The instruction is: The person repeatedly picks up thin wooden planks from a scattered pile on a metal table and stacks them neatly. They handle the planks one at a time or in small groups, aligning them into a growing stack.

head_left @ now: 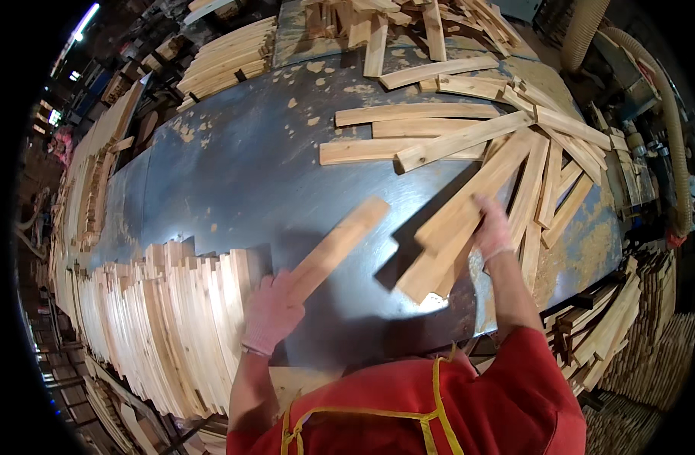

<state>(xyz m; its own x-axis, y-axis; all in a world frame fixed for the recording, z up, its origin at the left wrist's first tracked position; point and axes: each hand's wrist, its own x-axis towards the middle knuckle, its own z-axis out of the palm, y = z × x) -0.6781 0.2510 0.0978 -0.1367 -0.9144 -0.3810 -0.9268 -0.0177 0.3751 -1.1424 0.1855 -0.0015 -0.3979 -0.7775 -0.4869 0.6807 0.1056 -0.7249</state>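
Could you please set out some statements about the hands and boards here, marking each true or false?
1. The left hand holds a wooden board. True.
2. All the timber lies to the right of the hands. False: a close-packed row of boards is left of the left hand.
3. The right hand touches one of the loosely spread boards. True.
4. The person's clothing is blue. False: the right sleeve is red.
5. A ribbed hose hangs at the upper right. True.

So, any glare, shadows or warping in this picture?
In the head view, white glare spots the metal tabletop; in the head view, a dark shadow lies left of the boards at the right hand; in the head view, fisheye distortion bows the stacked strips at left.
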